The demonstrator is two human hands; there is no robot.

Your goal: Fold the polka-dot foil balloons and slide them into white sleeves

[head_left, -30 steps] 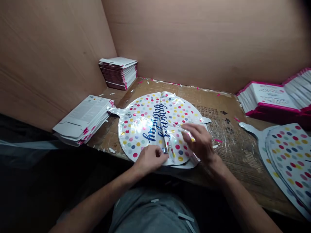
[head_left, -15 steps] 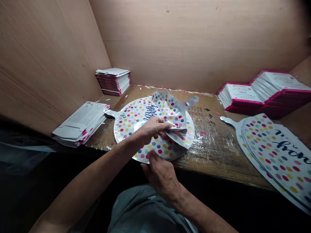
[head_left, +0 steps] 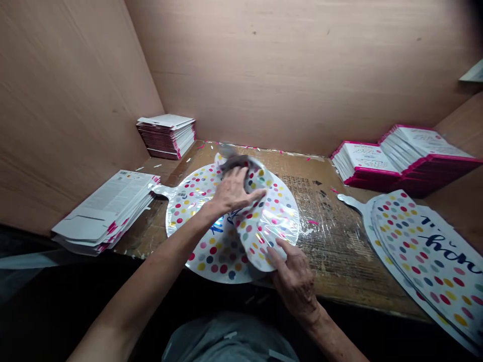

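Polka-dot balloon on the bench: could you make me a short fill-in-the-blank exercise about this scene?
The left hand presses on a foil balloon printed with coloured ____.
Its lettering, partly hidden, is ____.
Pink-edged packets are stacked on the picture's ____ side, past the right hand.

Missing words: dots, blue, right.

Feed is dim and warm here. Plywood walls (head_left: pixel 302 75) look evenly lit, but the near foreground drops to almost black around the lap (head_left: pixel 226 342). Hard glare on the foil balloon (head_left: pixel 267 223), right of centre; its far fold is smeared by motion blur, and the left hand (head_left: pixel 234 191) looks slightly soft. Wide-angle bowing at the edges; stacked cards (head_left: pixel 103 211) at left look stretched.
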